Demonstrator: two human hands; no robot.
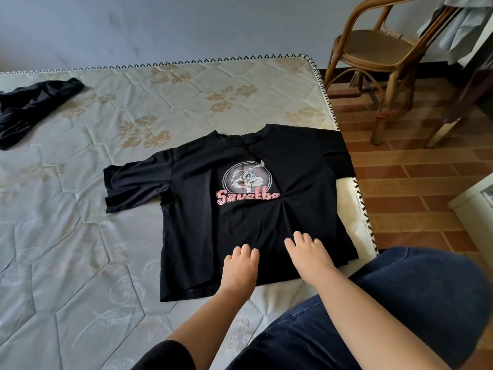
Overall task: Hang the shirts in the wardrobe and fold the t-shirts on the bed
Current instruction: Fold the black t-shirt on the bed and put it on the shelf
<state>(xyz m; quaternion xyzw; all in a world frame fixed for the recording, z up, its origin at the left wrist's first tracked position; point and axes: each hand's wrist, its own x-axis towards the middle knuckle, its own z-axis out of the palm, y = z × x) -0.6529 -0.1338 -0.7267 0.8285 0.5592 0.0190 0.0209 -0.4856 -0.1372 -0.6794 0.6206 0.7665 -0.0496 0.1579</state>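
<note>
A black t-shirt [213,209] is lying print-up near the right edge of the bed [80,236], with one sleeve overhanging that edge. The left hand [241,263] and right hand [306,255] are resting on its lower front, fingers bent down into the cloth; whether they are pinching it cannot be told. Creases are radiating from beside the right hand, so dragging could bunch the fabric and spoil the fold, or tug the shirt off the bed's side.

A bedroom in a home. A bare quilted mattress [80,231] carries a spread black t-shirt [197,225], and a rattan chair [373,48] stands near it on terracotta floor tiles [416,188].
</note>
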